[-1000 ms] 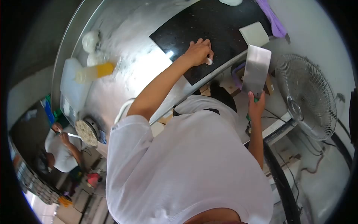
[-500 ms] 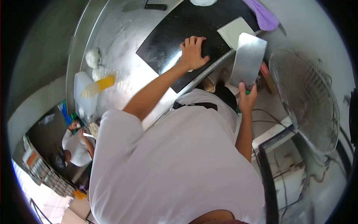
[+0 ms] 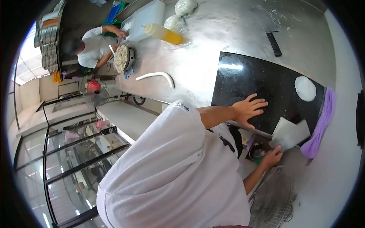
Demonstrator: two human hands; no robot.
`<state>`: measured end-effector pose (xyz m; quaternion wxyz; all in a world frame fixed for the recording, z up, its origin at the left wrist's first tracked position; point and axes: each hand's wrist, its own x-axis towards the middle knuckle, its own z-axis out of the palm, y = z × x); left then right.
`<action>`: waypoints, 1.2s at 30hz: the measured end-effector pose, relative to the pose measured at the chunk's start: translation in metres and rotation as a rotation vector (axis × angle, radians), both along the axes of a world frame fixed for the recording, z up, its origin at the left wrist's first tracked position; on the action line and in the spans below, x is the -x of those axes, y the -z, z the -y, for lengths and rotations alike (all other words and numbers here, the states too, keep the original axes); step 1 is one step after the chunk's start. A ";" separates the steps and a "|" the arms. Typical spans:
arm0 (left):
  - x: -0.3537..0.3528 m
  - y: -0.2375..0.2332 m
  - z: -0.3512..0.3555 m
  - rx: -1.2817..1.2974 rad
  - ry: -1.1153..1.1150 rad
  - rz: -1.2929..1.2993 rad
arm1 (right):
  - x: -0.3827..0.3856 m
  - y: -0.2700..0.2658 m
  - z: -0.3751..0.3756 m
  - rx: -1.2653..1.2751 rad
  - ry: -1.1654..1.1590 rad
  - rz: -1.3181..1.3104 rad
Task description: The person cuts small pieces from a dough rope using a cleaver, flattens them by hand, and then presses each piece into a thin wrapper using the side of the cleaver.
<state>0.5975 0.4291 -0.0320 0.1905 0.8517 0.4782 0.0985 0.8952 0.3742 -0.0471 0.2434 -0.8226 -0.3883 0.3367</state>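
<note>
While the grip of the right hand (image 3: 272, 157) is clenched on a cleaver (image 3: 289, 133) at the edge of the slab (image 3: 251, 76), the left hand (image 3: 249, 110) lies released, flat on the slab. A dough disc (image 3: 305, 88) sits on its far end, with a cloth (image 3: 319, 129) just beside; the sleeve tag (image 3: 185, 107) is unreadable.

Bright daylight from the window (image 3: 24, 64) at left, a glare strip on the glossy black stone slab (image 3: 262, 87), sheen on the steel table (image 3: 213, 34), strong fisheye bending, black vignetted corners.
</note>
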 end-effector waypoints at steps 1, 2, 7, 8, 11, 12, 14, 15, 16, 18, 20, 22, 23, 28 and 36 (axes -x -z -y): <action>-0.001 -0.002 0.001 0.047 0.022 0.028 | 0.013 -0.036 -0.009 0.026 0.142 -0.128; 0.000 -0.001 0.001 0.042 0.015 0.058 | 0.009 -0.027 -0.010 0.031 0.129 -0.128; -0.003 -0.004 0.000 0.013 0.009 0.128 | -0.013 0.015 0.015 0.063 0.001 0.086; -0.002 -0.002 0.000 -0.027 0.014 0.141 | -0.013 0.018 0.017 0.063 0.003 0.087; -0.003 0.004 -0.003 -0.080 0.035 0.119 | 0.003 -0.009 0.019 0.008 0.131 -0.089; -0.004 0.008 -0.006 -0.118 0.054 0.120 | 0.004 -0.007 0.027 -0.054 0.178 -0.121; -0.005 0.002 -0.011 -0.140 0.130 0.138 | 0.014 -0.020 0.050 -0.003 0.277 -0.149; -0.005 0.012 -0.015 -0.168 0.162 0.257 | 0.015 -0.018 0.073 -0.004 0.248 -0.058; -0.004 0.009 -0.021 -0.114 0.152 0.385 | 0.013 -0.016 0.095 -0.005 0.222 0.026; -0.006 -0.004 -0.043 0.154 0.074 0.669 | 0.047 -0.049 0.133 -0.081 0.329 -0.133; -0.012 -0.026 -0.064 0.257 -0.012 0.737 | 0.077 -0.062 0.174 -0.014 0.455 -0.161; -0.020 -0.033 -0.042 -0.029 -0.072 0.557 | 0.101 -0.062 0.216 0.020 0.490 -0.157; -0.020 -0.024 -0.019 -0.224 -0.082 0.451 | 0.110 -0.058 0.226 0.037 0.467 -0.192; 0.001 0.018 -0.031 -0.032 -0.156 0.789 | 0.140 -0.041 0.224 0.013 0.162 0.029; 0.043 0.007 0.019 -0.103 0.183 -0.052 | 0.186 -0.026 0.094 0.049 -0.364 -0.174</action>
